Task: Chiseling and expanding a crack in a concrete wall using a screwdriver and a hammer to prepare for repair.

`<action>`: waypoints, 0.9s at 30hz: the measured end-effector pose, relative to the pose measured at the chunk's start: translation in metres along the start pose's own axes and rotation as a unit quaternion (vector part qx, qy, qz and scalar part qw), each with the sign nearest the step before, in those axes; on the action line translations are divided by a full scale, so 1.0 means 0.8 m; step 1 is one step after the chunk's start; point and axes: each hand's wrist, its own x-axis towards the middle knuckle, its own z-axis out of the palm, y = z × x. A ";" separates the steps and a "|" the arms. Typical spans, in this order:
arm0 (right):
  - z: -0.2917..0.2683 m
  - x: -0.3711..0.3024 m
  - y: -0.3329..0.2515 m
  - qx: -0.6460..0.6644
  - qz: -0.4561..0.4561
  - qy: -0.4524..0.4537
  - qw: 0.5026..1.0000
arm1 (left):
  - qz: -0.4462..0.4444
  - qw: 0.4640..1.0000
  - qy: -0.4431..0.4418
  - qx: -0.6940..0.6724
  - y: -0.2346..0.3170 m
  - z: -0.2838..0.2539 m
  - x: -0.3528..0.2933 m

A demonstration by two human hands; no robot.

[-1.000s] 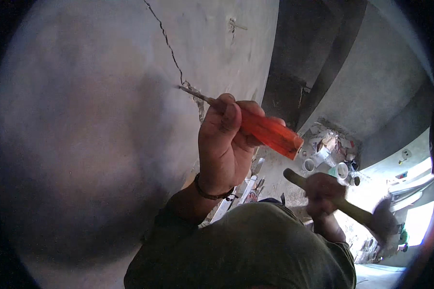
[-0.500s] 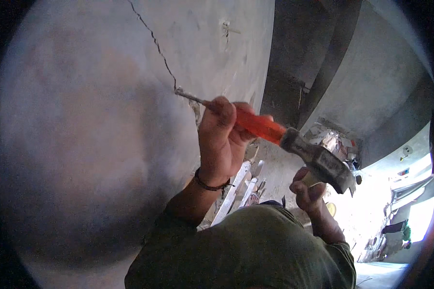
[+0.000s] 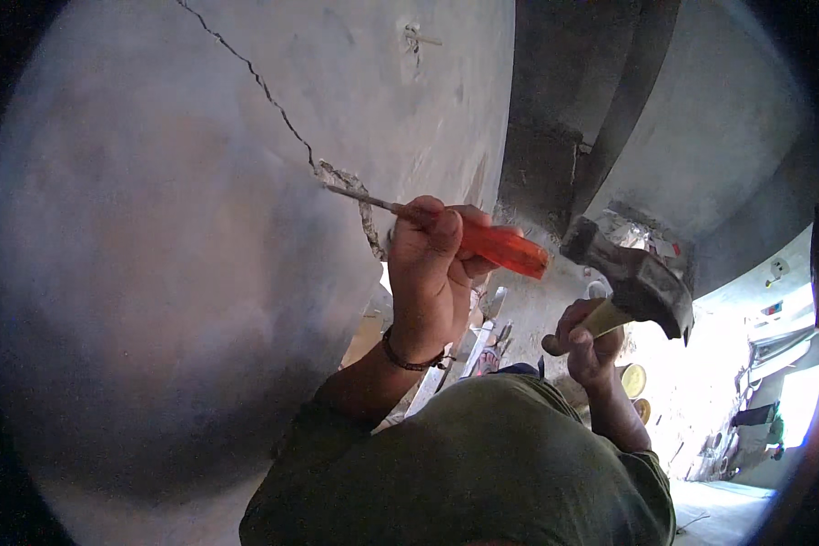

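Observation:
My left hand [image 3: 425,287], with a dark bracelet at the wrist, is closed round a screwdriver [image 3: 510,250] with a red handle. Its thin metal shaft points up-left, and the tip rests at or very near the broken plaster [image 3: 341,177] where a crack [image 3: 262,82] ends in the grey wall [image 3: 155,237]. To the right, my right hand [image 3: 596,350] grips the pale handle of a claw hammer [image 3: 644,280]. The hammer's striking face is a short gap away from the butt of the screwdriver.
Higher on the wall is a small chipped hole [image 3: 414,38] with a stub sticking out. White wooden slats [image 3: 473,350] stand below, beyond my left arm. Yellow round containers [image 3: 631,379] lie behind my right forearm. A bright window [image 3: 799,407] shows at the far right.
The hammer has drawn away to the right from the screwdriver's butt, which it was touching or nearly touching. The screwdriver tip has shifted slightly lower, and my view of the wall has shifted.

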 end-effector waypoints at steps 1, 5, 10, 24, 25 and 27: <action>-0.002 -0.002 0.006 -0.015 -0.004 -0.003 1.000 | 0.006 1.000 0.005 0.003 -0.001 0.001 0.000; 0.003 0.004 0.000 -0.010 -0.008 0.012 1.000 | 0.018 1.000 0.009 -0.005 -0.001 0.002 0.000; 0.012 0.006 -0.006 0.040 -0.030 0.028 0.998 | 0.026 0.999 -0.014 -0.016 0.008 0.003 -0.003; -0.006 0.004 0.031 0.016 0.044 -0.017 0.999 | 0.013 0.999 -0.028 0.014 0.018 -0.002 0.008; -0.009 0.015 0.030 0.005 -0.009 -0.026 1.000 | 0.014 0.999 -0.028 0.015 0.020 0.001 0.010; -0.005 0.025 0.019 0.035 0.006 0.003 0.999 | 0.016 0.999 -0.042 0.027 0.024 0.008 0.012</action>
